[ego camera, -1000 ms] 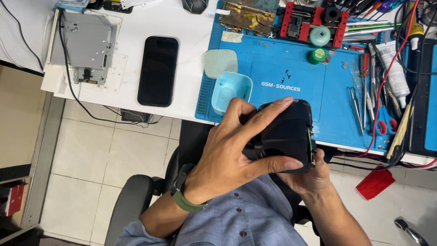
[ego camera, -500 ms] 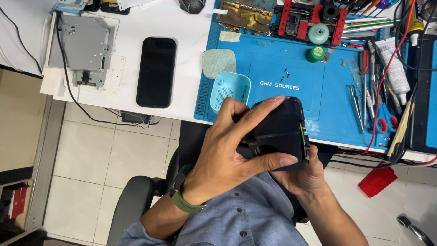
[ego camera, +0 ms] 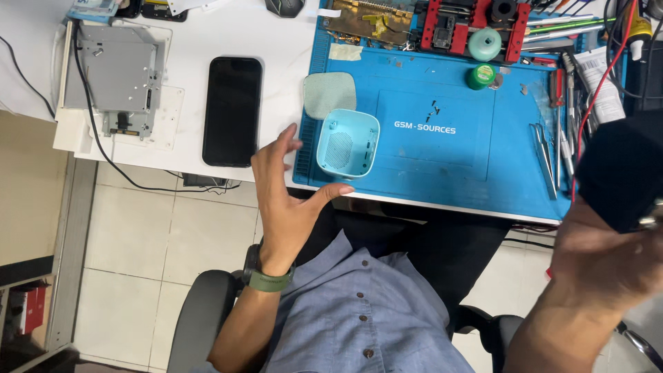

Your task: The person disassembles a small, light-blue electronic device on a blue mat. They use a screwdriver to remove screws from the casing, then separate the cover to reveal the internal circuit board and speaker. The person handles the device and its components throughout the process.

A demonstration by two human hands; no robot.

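Note:
My left hand [ego camera: 286, 200] hangs open with fingers spread just in front of the table edge, close to a small light-blue speaker shell [ego camera: 347, 143] that stands on the blue work mat [ego camera: 442, 166]. Off to the far right, my right hand [ego camera: 601, 266] grips a black boxy object [ego camera: 621, 173]; both are blurred. A grey-green mesh cover [ego camera: 330, 94] lies just behind the shell. A dark phone [ego camera: 233, 110] lies face up on the white table, left of my left hand.
Tweezers and screwdrivers [ego camera: 556, 148] lie at the mat's right side. A red clamp fixture [ego camera: 473, 24], green tape roll [ego camera: 485, 43] and circuit board [ego camera: 366, 21] sit at the back. A metal drive [ego camera: 117, 76] with a cable rests far left. Chair and tiled floor below.
Both hands held the black object together over my lap. My left hand has let go and moved left toward the table edge; my right hand has carried the object away to the right.

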